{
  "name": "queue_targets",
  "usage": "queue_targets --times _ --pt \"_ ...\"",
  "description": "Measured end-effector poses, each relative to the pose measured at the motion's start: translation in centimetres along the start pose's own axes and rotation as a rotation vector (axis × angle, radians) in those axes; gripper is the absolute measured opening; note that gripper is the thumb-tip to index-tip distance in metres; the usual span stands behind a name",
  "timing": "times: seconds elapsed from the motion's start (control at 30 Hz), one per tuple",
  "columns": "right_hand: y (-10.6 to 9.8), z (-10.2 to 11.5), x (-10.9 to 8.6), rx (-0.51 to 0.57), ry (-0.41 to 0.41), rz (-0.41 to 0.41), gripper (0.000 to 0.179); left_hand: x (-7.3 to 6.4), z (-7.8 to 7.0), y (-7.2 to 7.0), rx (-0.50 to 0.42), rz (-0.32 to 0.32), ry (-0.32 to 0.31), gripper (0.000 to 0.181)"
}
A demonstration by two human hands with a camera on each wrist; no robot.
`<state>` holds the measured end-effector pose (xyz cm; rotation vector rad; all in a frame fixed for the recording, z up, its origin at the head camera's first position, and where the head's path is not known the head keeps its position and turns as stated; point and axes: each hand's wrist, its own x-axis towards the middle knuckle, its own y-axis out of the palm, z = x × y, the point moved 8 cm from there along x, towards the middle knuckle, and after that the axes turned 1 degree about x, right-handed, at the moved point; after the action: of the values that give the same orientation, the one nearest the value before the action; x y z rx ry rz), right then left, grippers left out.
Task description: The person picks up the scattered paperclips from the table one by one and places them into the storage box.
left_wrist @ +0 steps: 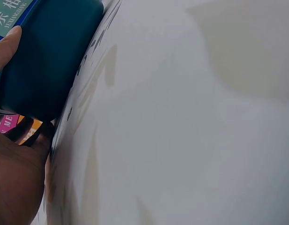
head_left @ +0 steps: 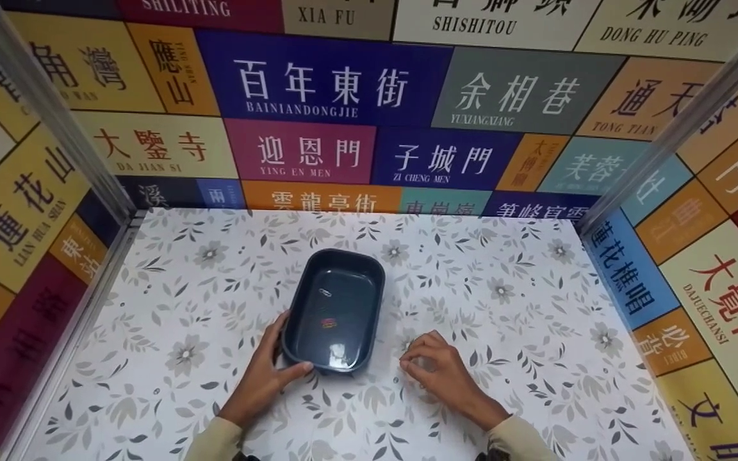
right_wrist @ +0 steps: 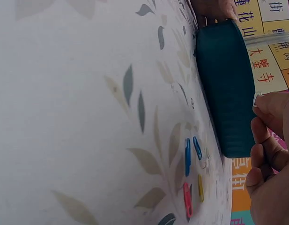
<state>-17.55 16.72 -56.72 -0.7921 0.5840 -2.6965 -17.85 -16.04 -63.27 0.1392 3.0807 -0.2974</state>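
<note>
Two hands are at work over a white, leaf-and-flower-patterned tabletop (head_left: 503, 256), and your left hand (head_left: 266, 378) grasps the near left corner of a dark blue, rounded-rectangular, glossy plastic tray (head_left: 352, 307). Its thumb lies along the near rim while the other fingers go round the left side. The tray sits flat, left of your right hand (head_left: 442, 376), the two apart. Inside it, a small white wire clip (head_left: 325, 293) lies toward the far end, and a little red-and-yellow cluster (head_left: 328, 323) lies nearer you, too small to separate clearly.

Your right thumb and forefinger meet in a pinch; in the right wrist view, a small white-edged piece (right_wrist: 257, 99) shows at the thumb tip. It looks like the end of another clip, though most of it is covered. Below that hand, on the tabletop, lie two slim blue clips (right_wrist: 188, 157), a pinkish-red clip (right_wrist: 187, 198) and a thin yellow clip (right_wrist: 200, 188).

To handle such slight pieces well, pinch with the very fingertips, lightly but squarely, so nothing twists or springs away. Keep your right wrist raised, lest it brush the loose clips, and let the left grip steady the tray without tipping it.
</note>
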Motion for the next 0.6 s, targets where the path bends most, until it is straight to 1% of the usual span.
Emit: queue_targets --times 0.2,0.33,0.43,0.6 --pt "0.4 0.5 1.3 0.006 0.026 0.027 0.019 -0.1 0.0 -0.1 -0.006 0.004 -0.005 0.112" --pt "0.6 0.6 1.9 0.025 0.063 0.060 0.012 0.0 0.0 -0.1 -0.007 0.004 -0.016 0.113" --pt "0.7 0.7 2.4 0.026 0.075 0.072 0.008 0.1 0.0 -0.1 0.000 0.002 -0.023 0.114" --pt "1.0 1.0 3.5 0.025 0.109 0.102 0.006 0.1 0.2 -0.1 0.004 -0.002 -0.029 0.115"
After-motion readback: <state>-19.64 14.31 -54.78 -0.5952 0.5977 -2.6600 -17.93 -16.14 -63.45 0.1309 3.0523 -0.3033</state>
